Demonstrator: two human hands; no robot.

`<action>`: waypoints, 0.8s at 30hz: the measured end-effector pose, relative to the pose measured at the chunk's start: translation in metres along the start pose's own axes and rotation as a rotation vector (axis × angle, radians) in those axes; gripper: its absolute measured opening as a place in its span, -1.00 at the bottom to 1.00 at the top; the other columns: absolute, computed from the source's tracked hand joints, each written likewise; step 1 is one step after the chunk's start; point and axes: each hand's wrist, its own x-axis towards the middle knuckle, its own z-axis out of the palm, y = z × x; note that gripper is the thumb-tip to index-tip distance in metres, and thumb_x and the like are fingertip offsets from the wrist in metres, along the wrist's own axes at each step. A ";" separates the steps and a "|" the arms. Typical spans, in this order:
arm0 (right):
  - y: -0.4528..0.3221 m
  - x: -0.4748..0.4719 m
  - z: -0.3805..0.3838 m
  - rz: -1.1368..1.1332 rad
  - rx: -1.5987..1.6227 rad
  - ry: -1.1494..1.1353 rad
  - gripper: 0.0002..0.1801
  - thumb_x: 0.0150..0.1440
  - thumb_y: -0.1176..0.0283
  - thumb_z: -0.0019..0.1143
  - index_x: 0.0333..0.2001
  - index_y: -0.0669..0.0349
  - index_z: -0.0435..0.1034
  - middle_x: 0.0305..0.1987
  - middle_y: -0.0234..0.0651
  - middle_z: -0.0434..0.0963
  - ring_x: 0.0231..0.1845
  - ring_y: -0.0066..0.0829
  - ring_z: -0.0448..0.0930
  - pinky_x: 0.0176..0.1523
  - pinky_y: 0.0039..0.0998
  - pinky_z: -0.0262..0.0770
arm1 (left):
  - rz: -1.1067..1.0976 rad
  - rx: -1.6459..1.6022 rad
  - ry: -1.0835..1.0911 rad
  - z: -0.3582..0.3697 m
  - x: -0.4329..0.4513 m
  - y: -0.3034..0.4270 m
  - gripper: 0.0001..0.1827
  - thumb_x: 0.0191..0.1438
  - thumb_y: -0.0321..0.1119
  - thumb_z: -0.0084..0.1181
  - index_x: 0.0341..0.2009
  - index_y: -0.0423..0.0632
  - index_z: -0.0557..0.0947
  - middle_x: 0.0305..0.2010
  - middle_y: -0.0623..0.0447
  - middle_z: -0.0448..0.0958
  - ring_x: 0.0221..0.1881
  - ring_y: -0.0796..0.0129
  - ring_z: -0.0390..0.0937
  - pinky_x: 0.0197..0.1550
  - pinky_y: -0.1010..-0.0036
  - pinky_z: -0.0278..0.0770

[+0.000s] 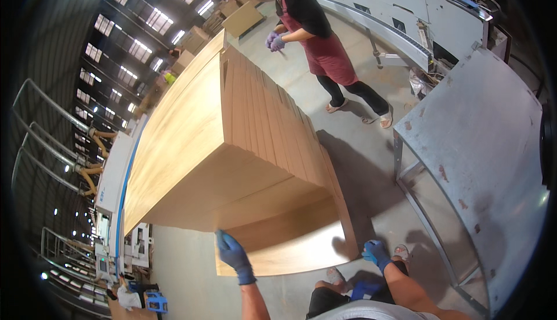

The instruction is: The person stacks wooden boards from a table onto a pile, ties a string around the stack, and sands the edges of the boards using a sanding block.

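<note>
A tall stack of wood-faced panels [270, 120] stands before me, its edges uneven and its top face pale wood grain. Low in the stack, a wide panel [300, 254] juts out towards me and catches bright light. My left hand [233, 252], in a blue glove, is at the near corner of the upper panels, above the jutting one; whether its fingers grip an edge cannot be told. My right hand [376, 252], also blue-gloved, is beside the jutting panel's right end with curled fingers; nothing can be made out in it.
Across the stack, a person [322, 37] in a red apron and purple gloves stands on the floor. A metal table [470, 146] is on the right, with a long machine [391, 11] behind. More machinery [109, 189] and a seated person [128, 298] are at left.
</note>
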 end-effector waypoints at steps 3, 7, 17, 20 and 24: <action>-0.065 -0.035 0.011 0.000 0.268 -0.225 -0.94 0.13 0.43 0.02 -0.30 0.14 0.37 -0.43 -0.35 0.44 -0.48 -0.35 0.56 -0.41 -0.40 0.54 | 0.264 -0.149 0.137 -0.023 0.070 0.122 -0.61 0.19 -0.47 -0.09 0.11 -0.34 0.44 0.19 -0.24 0.40 0.23 0.04 0.35 0.26 0.29 0.24; -0.183 -0.071 0.084 -0.146 0.191 -0.305 -0.83 0.21 0.33 0.00 -0.25 0.19 0.41 -0.41 -0.38 0.47 -0.39 -0.39 0.60 -0.36 -0.43 0.56 | 0.515 -0.151 0.048 -0.033 0.147 0.199 -0.61 0.17 -0.50 -0.07 0.11 -0.31 0.45 0.21 -0.25 0.37 0.26 -0.01 0.31 0.27 0.25 0.21; -0.549 -0.087 0.335 -0.716 0.008 -0.667 -0.67 0.15 0.18 0.12 -0.40 0.26 0.39 -0.48 -0.35 0.47 -0.55 -0.48 0.56 -0.44 -0.46 0.57 | 0.686 0.106 -0.196 0.026 0.260 0.171 -0.81 0.05 -0.23 0.02 -0.29 -0.05 0.48 -0.31 -0.07 0.40 -0.25 0.01 0.37 -0.25 0.15 0.29; -0.609 -0.068 0.387 -0.766 -0.237 -0.357 -0.54 0.04 0.05 0.16 -0.54 0.29 0.41 -0.59 -0.27 0.46 -0.59 -0.44 0.53 -0.54 -0.39 0.47 | 0.529 0.075 -0.285 0.023 0.252 0.193 -0.76 0.06 -0.23 0.00 -0.23 -0.09 0.48 -0.23 -0.10 0.42 -0.19 -0.02 0.37 -0.17 0.17 0.29; -0.652 -0.018 0.420 -1.123 -0.641 -0.088 -0.48 0.02 0.04 0.21 -0.54 0.41 0.48 -0.65 -0.25 0.48 -0.55 -0.43 0.56 -0.51 -0.40 0.45 | 0.500 0.063 -0.283 0.033 0.252 0.197 -0.74 0.04 -0.27 -0.01 -0.21 -0.13 0.48 -0.28 -0.12 0.40 -0.22 -0.02 0.35 -0.15 0.24 0.27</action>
